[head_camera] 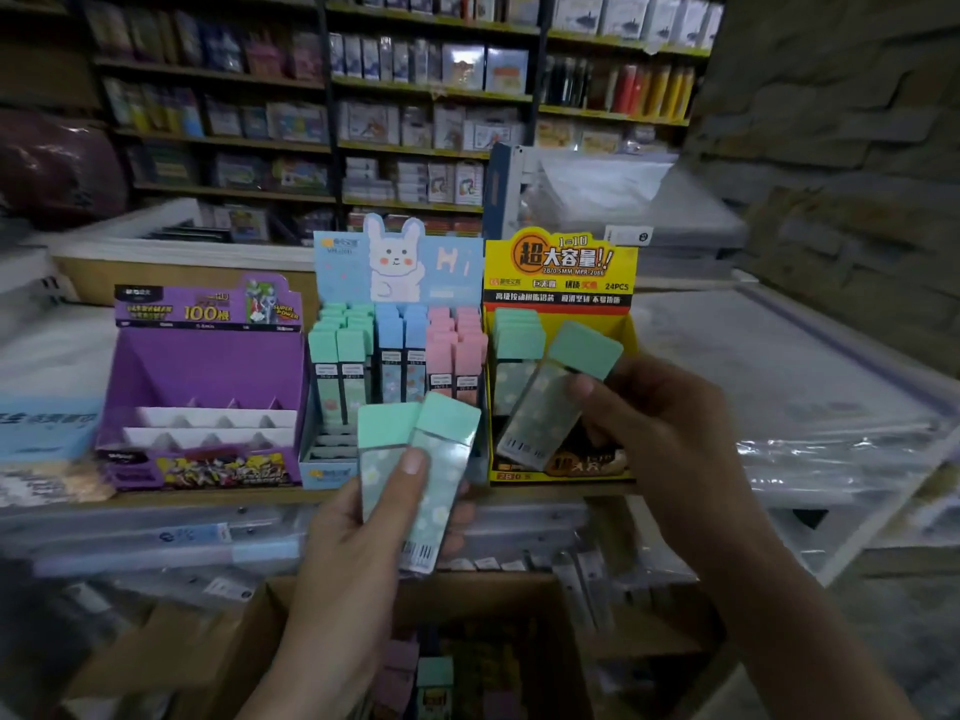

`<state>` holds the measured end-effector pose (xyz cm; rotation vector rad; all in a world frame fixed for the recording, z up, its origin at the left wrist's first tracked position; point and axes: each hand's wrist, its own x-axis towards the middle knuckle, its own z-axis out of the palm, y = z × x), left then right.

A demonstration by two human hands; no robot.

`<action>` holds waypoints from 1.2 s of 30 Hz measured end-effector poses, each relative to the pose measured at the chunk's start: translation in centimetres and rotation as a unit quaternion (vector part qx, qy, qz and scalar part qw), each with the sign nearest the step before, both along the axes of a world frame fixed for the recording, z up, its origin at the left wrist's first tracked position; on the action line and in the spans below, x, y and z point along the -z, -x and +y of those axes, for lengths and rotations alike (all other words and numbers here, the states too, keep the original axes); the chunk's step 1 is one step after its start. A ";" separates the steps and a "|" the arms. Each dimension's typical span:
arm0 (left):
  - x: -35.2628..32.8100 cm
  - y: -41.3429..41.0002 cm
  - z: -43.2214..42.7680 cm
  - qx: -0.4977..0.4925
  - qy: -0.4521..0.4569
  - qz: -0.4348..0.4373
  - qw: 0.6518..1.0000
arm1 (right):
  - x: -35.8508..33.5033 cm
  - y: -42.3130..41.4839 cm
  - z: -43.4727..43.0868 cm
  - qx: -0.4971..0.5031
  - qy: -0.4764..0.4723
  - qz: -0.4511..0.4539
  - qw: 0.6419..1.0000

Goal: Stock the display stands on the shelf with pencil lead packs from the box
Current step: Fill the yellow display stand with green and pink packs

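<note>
Three display stands sit side by side on the shelf: a purple stand [208, 366] with bare slots, a blue bunny stand [332, 272] filled with green, blue and pink packs, and a yellow stand [561, 267] with a few green packs at its back left. My left hand [358, 543] grips two green-capped pencil lead packs [431, 475] in front of the bunny stand. My right hand [670, 428] holds one green-capped pack [550, 397], tilted, over the yellow stand's front. Below, an open cardboard box [260, 631] holds more packs [434, 678].
Wrapped stationery in plastic lies on the shelf to the right [810, 387] and on the tier below [156, 537]. Tall shelves of goods [415, 96] fill the background. A brick wall [841, 122] stands at the right. A blue pack pile [41, 423] sits left of the purple stand.
</note>
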<state>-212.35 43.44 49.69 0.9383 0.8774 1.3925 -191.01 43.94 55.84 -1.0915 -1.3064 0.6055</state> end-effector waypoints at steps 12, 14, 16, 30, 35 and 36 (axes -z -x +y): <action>-1.2 -0.6 0.9 -0.044 -0.001 -0.020 0.999 | -0.2 -1.3 5.4 0.044 -0.019 -0.130 0.990; -1.2 -0.7 1.1 -0.046 0.000 -0.021 0.999 | -0.1 -1.3 5.7 0.034 -0.023 -0.132 0.990; -1.3 -0.8 1.1 -0.043 -0.005 -0.015 0.999 | 0.0 -1.2 6.0 0.019 -0.017 -0.132 0.991; -0.9 -1.7 1.6 -0.061 0.002 -0.024 0.998 | 1.1 -1.4 7.9 0.030 0.024 -0.140 0.989; -0.7 -1.7 1.6 -0.060 0.001 -0.034 0.998 | 1.8 -0.9 7.9 0.085 0.012 -0.216 0.973; -0.6 -1.7 1.6 -0.059 0.002 -0.036 0.998 | 1.7 -0.8 8.0 0.089 0.011 -0.228 0.969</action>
